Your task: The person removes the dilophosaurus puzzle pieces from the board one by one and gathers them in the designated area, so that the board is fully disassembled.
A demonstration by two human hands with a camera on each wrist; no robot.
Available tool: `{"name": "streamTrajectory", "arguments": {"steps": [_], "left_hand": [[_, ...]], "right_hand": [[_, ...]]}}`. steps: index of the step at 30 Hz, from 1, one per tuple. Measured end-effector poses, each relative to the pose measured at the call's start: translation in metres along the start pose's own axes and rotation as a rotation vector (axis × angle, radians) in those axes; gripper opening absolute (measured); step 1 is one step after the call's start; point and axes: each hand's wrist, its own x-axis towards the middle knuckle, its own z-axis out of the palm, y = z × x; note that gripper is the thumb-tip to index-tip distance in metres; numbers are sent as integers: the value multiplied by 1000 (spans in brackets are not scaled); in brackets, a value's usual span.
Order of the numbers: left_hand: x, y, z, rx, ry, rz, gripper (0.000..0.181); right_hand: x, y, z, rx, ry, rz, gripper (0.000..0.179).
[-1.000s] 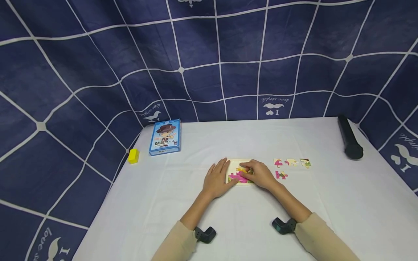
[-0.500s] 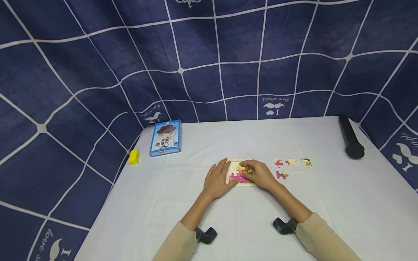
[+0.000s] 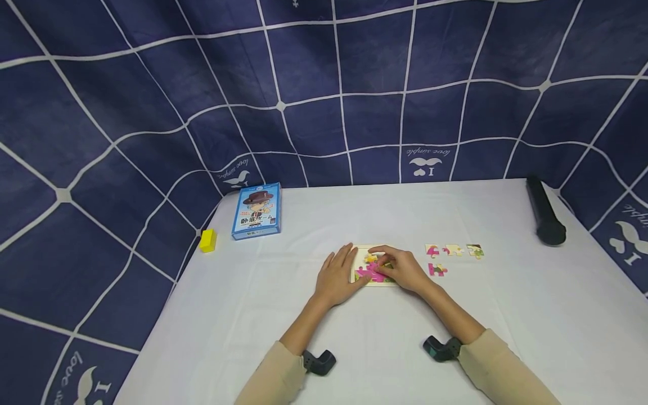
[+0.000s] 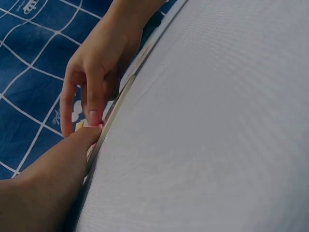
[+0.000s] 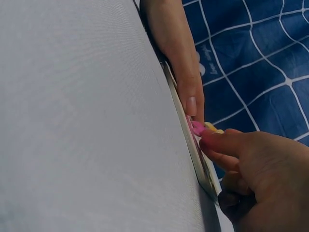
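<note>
In the head view a small jigsaw puzzle tray (image 3: pixel 359 256) with a pale wooden rim lies between my hands. Pink, yellow and green pieces fill part of it. My left hand (image 3: pixel 335 281) lies flat along the tray's left side, fingers extended, thumb along the near edge. From the right, my right hand (image 3: pixel 405 271) bends over the tray. Its thumb and fingers pinch a pink puzzle piece (image 5: pixel 197 127), which stands tilted up in the right wrist view close to the left thumb. A yellow piece (image 3: pixel 371 259) shows just beyond it. The right hand covers the tray's right part.
Several loose puzzle pieces (image 3: pixel 453 251) lie right of the tray. Farther right is a black microphone-shaped object (image 3: pixel 545 216). A blue card-game box (image 3: pixel 257 211) and a yellow block (image 3: pixel 207 241) are at the left. A dark checked curtain (image 3: pixel 374 112) hangs behind the white table (image 3: pixel 374 337).
The right hand's fingers have shifted slightly over the tray, the index finger straighter and more of the pink and yellow pieces showing. The left hand has stayed in place.
</note>
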Motion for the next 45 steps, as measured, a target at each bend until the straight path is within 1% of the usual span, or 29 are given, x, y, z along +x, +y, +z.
{"name": "streamTrajectory", "arguments": {"steps": [5, 8, 10, 15, 18, 22, 26, 30, 34, 39, 45], "left_hand": [[0, 1, 1, -16, 3, 4, 80], [0, 1, 0, -20, -2, 0, 81], [0, 0, 0, -20, -5, -3, 81], [-1, -1, 0, -25, -6, -6, 81], [-1, 0, 0, -32, -9, -6, 81], [-1, -1, 0, -46, 2, -2, 81], [-1, -2, 1, -41, 10, 2, 81], [-1, -1, 1, -46, -3, -2, 81], [0, -1, 0, -56, -14, -8, 81], [0, -1, 0, -58, -6, -10, 81], [-1, -1, 0, -68, -5, -8, 81]], "right_hand": [[-2, -1, -3, 36, 24, -1, 39], [-3, -4, -8, 72, 32, 14, 40], [-5, -7, -12, 91, 40, 10, 40], [-12, -16, -27, 116, 53, -16, 41], [-22, -14, -40, 97, 61, 4, 43], [-38, -5, -60, 49, 95, 23, 46], [-56, 9, -82, 12, 150, 42, 46], [-76, 24, -104, -34, 208, 88, 45], [-91, 37, -118, -65, 242, 139, 44], [-99, 46, -125, -86, 225, 189, 42], [-101, 51, -124, -128, 169, 236, 41]]}}
